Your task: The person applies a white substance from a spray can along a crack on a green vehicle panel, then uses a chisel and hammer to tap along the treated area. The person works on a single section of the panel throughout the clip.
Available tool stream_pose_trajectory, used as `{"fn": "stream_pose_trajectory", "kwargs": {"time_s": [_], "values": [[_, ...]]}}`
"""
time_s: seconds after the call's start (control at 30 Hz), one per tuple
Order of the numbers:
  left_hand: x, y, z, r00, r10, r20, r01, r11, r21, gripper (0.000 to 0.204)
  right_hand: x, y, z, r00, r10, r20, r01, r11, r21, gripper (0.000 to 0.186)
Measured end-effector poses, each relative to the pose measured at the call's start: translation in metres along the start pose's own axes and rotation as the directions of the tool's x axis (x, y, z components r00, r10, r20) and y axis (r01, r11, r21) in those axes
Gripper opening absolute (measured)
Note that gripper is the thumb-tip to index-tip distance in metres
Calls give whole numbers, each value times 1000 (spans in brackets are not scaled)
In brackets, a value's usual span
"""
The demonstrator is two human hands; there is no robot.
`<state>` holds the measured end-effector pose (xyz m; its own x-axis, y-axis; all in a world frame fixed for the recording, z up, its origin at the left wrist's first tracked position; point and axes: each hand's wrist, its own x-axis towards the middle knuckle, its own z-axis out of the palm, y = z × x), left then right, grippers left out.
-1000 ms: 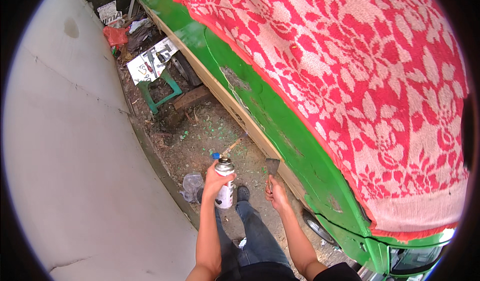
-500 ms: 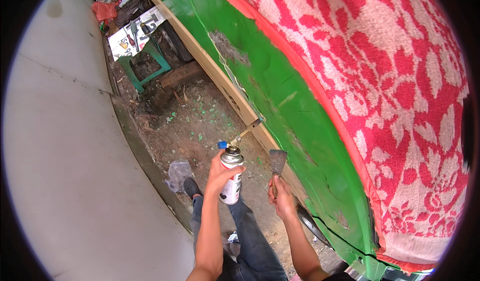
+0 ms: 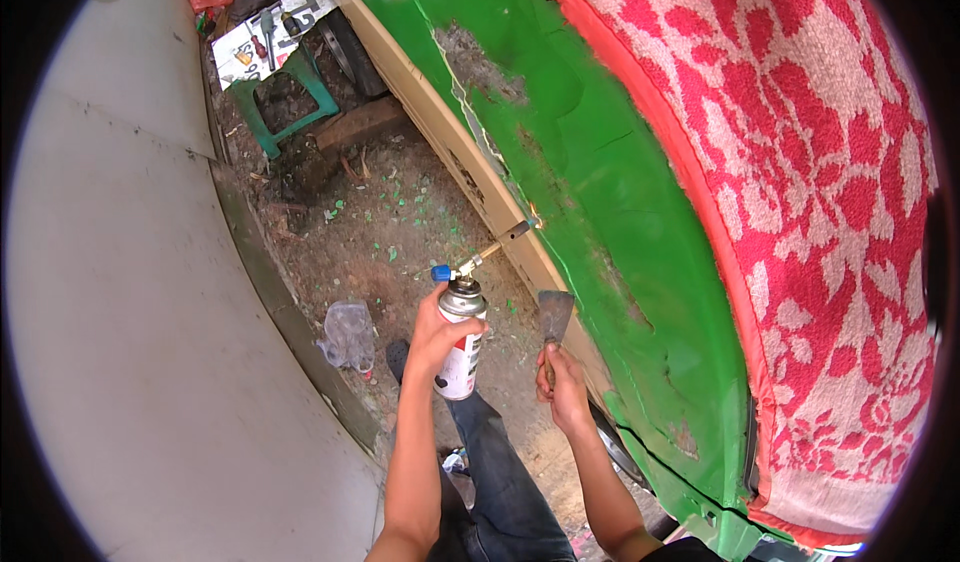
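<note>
My left hand [image 3: 437, 334] is wrapped round the can of a gas blowtorch [image 3: 461, 352], which has a blue knob and a brass tube. The torch's nozzle points at the green painted vehicle panel [image 3: 640, 252], and a small orange flame [image 3: 536, 219] shows where it meets the paint. In my right hand [image 3: 565, 387] is a scraper [image 3: 555, 317] with a wide, dull metal blade, held upright by its handle. The blade is beside the beige lower edge strip [image 3: 470, 177] of the panel. Bare grey-brown patches and cracked edges mark the green paint.
A red and white floral cloth [image 3: 800, 212] covers the vehicle's upper right side. At the far left, a green plastic stool [image 3: 325, 102] stands beside a white printed board [image 3: 235, 57] with tools on it. Paint chips and a clear plastic bag [image 3: 349, 337] lie on the ground. A pale wall [image 3: 180, 292] rises at left.
The torch nozzle has shifted slightly up and right along the panel, and the flame is now plainly visible. The head view has moved a little, and my feet have shifted.
</note>
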<state>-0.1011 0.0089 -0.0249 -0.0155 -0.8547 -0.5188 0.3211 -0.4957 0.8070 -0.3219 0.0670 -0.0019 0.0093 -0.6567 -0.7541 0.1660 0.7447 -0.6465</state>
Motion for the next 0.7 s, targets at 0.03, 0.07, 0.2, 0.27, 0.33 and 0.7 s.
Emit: {"fn": "stream_pose_trajectory", "kwargs": {"time_s": [0.03, 0.07, 0.2, 0.27, 0.33, 0.7], "values": [[1, 2, 0, 1000, -5, -5, 5, 1000, -8, 49, -1, 0, 0, 1000, -6, 3, 6, 1000, 6, 35], [2, 2, -1, 1000, -9, -10, 9, 1000, -16, 50, -3, 0, 1, 1000, -12, 5, 12, 1000, 11, 34], [5, -5, -6, 1000, 0, 2, 0, 1000, 6, 49, -7, 0, 5, 1000, -19, -19, 19, 1000, 10, 33], [4, -8, -5, 1000, 1, 7, -1, 1000, -12, 48, -8, 0, 6, 999, -25, -22, 25, 1000, 2, 33], [2, -10, -7, 1000, 0, 1, 0, 999, -39, 48, -8, -1, 10, 999, -25, -22, 25, 1000, 11, 34], [-1, 7, -33, 998, 29, 55, -29, 1000, 2, 49, 9, -21, 63, 997, -40, 71, 14, 943, 332, 36]]}}
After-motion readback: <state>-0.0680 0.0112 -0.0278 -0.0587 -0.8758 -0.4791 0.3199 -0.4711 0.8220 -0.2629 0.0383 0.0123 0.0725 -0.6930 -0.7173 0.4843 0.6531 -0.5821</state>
